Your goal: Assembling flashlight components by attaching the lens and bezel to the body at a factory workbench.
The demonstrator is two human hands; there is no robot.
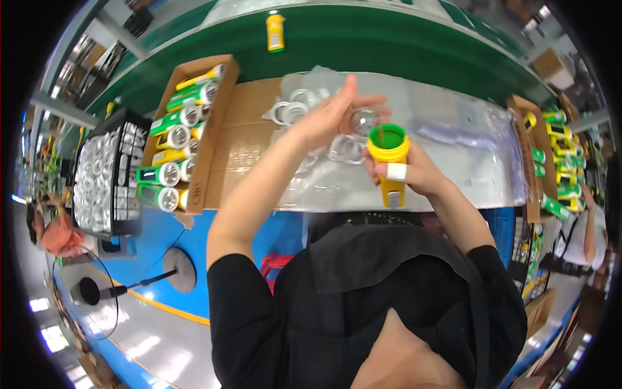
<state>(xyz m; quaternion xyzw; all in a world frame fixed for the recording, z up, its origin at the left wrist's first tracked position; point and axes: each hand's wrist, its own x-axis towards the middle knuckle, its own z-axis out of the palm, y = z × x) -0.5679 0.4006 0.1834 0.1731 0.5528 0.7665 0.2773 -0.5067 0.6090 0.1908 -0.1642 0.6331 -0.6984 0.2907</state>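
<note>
My right hand (418, 170) is wrapped round a yellow flashlight body (392, 185), held upright with its wide green-lined mouth facing up. A white band circles one finger of that hand. Just left of the mouth, my left hand (337, 115) has a clear, shiny reflector cup (365, 121) at its fingers. One digit sticks up away from the cup, and the grip is partly hidden and blurred. Beneath and beside the left hand, several white rings (348, 149) lie on the plastic-covered bench (453, 175). More white rings (288, 113) lie beyond my left wrist.
A cardboard box (206, 162) of yellow and green flashlights stands left, another box (531, 188) right. Farther left is a black crate (126, 220) of clear cups. One yellow flashlight (275, 34) stands on the green surface beyond. Clear plastic wrap (457, 136) lies right. Other people work at both sides.
</note>
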